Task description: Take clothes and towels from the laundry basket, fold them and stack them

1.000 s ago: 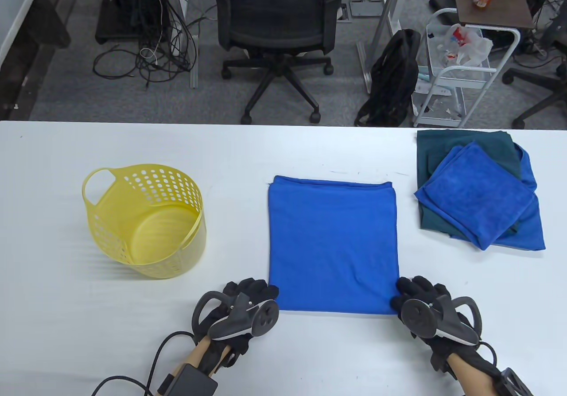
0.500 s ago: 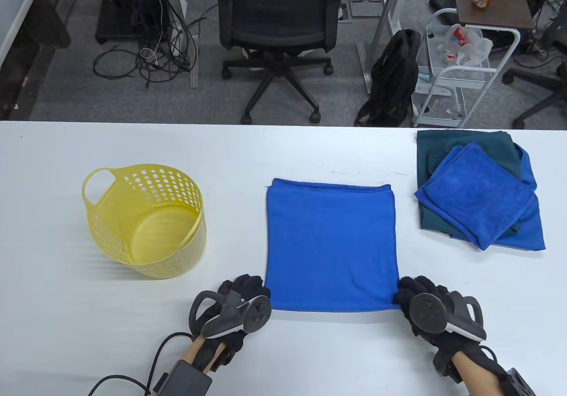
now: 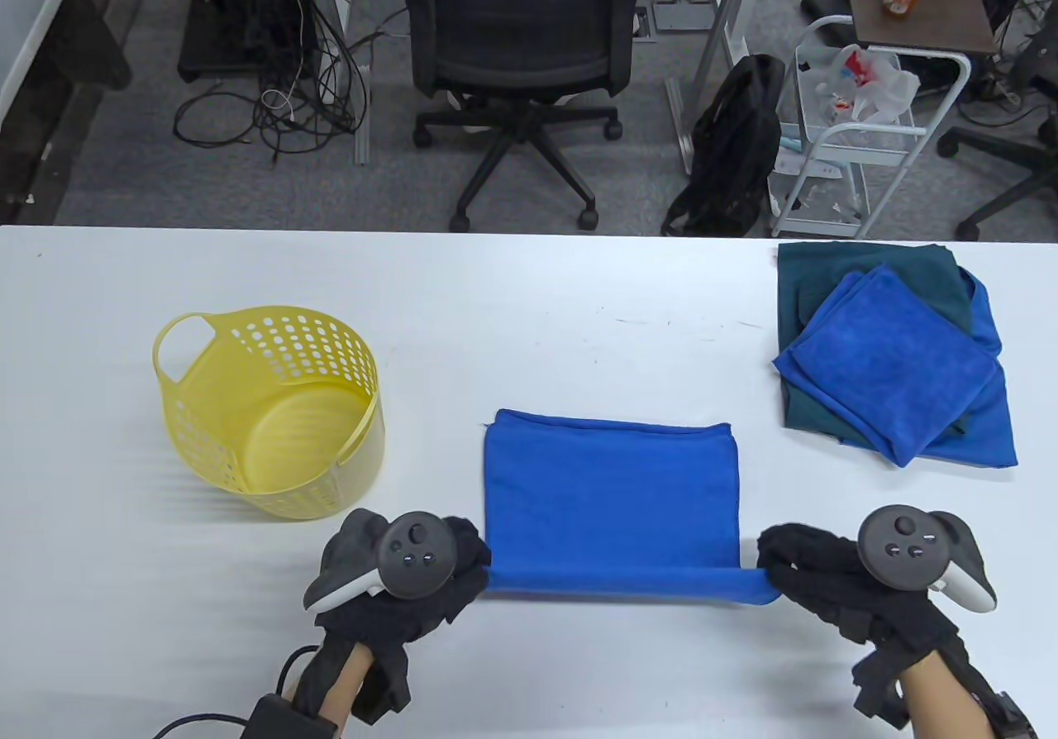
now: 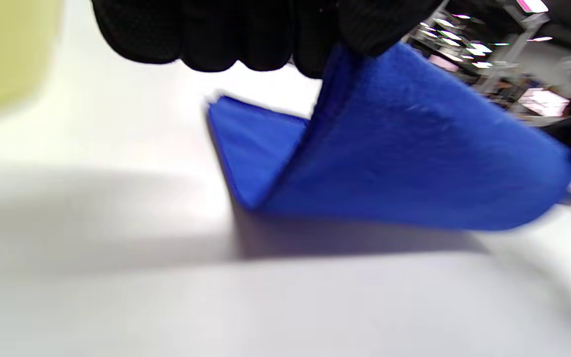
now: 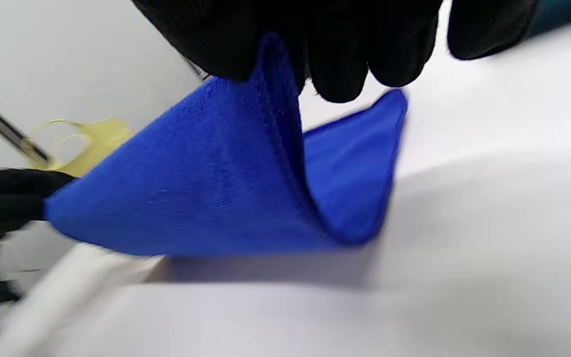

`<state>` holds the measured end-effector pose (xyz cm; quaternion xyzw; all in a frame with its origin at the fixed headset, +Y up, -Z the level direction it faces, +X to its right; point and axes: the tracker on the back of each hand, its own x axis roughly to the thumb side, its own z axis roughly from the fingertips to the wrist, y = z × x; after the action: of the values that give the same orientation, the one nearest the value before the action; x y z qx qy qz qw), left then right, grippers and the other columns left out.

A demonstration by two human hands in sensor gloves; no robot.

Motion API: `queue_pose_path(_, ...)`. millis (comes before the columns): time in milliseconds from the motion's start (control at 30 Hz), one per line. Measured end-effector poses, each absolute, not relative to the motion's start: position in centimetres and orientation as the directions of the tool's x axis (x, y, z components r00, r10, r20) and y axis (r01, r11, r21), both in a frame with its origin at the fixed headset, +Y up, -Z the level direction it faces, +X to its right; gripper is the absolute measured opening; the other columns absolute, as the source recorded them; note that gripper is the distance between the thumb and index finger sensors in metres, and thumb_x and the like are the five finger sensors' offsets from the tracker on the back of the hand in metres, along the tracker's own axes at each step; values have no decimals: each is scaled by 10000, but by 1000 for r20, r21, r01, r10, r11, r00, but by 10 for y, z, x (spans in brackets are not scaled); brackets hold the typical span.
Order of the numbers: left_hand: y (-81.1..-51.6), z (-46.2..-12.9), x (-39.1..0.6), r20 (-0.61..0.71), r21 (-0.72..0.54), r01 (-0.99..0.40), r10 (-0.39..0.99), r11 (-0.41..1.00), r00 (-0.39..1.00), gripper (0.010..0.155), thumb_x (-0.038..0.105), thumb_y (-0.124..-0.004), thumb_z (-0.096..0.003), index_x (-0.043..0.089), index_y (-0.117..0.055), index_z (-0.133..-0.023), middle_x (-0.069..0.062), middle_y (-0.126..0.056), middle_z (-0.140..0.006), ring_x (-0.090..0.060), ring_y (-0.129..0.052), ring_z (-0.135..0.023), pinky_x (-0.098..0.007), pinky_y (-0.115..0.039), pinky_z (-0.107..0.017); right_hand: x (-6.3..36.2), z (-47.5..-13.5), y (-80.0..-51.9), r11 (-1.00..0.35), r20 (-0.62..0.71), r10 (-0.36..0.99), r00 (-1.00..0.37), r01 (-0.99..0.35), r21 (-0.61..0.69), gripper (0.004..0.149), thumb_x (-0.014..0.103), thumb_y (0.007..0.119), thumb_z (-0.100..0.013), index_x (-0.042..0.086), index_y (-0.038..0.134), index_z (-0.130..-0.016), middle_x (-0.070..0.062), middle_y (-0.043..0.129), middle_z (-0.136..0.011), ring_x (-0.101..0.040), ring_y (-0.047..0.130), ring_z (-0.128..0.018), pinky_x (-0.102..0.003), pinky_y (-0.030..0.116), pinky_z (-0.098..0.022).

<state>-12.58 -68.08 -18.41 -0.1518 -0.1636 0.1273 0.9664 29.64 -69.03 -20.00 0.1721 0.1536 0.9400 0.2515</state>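
Note:
A blue towel (image 3: 612,499) lies at the table's front middle, its near edge lifted off the table. My left hand (image 3: 467,561) grips the towel's near left corner. My right hand (image 3: 777,569) grips the near right corner. The left wrist view shows my fingers (image 4: 246,34) holding the raised towel (image 4: 404,148) while its far part rests on the table. The right wrist view shows the same from the other side, the towel (image 5: 216,188) hanging from my fingers (image 5: 345,44). The yellow laundry basket (image 3: 273,408) stands empty at the left.
A stack of folded cloths (image 3: 893,359), blue on dark green, lies at the table's right. The white table (image 3: 529,293) stretches bare behind the towel. An office chair (image 3: 521,53) and a cart (image 3: 860,111) stand beyond the far edge.
Both hands have taken hold of the towel's near corners and lifted them. The towel's far edge has slid toward me, so the towel looks shorter.

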Motion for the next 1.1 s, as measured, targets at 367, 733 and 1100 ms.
queue_pose_path(367,-753,-337,-53,-73,-333,234,-273,913,959,440,421,-688,-637,203,-730,-1017,-148,-659,-1176,-408,-758,-1028,-567,-727,-712,235,-334,-741,-979,2,-34,-999,34,201,386,245,675,-632,58,751,-960,-246,604,-1125,-532,570,-1010,-745,530,-684)
queue_pose_path(733,-778,-346,-70,-151,-295,119,-169,948,974,520,436,-683,-610,210,-661,-1077,-158,-670,-1164,-372,-819,-980,-543,-754,-687,241,-343,-767,-974,-79,-86,-993,67,217,565,328,680,-628,94,554,-1126,-244,604,-1126,-493,660,-977,-704,600,-669)
queue_pose_path(1100,-718,-231,-84,201,-31,58,-50,998,978,689,519,-675,-599,198,-516,-1187,-208,-558,-1231,-419,-735,-1052,-580,-720,-713,242,-289,-754,-792,-290,82,-953,-239,562,811,435,734,-657,-138,460,-1160,-368,707,-1010,-531,787,-842,-686,665,-613)
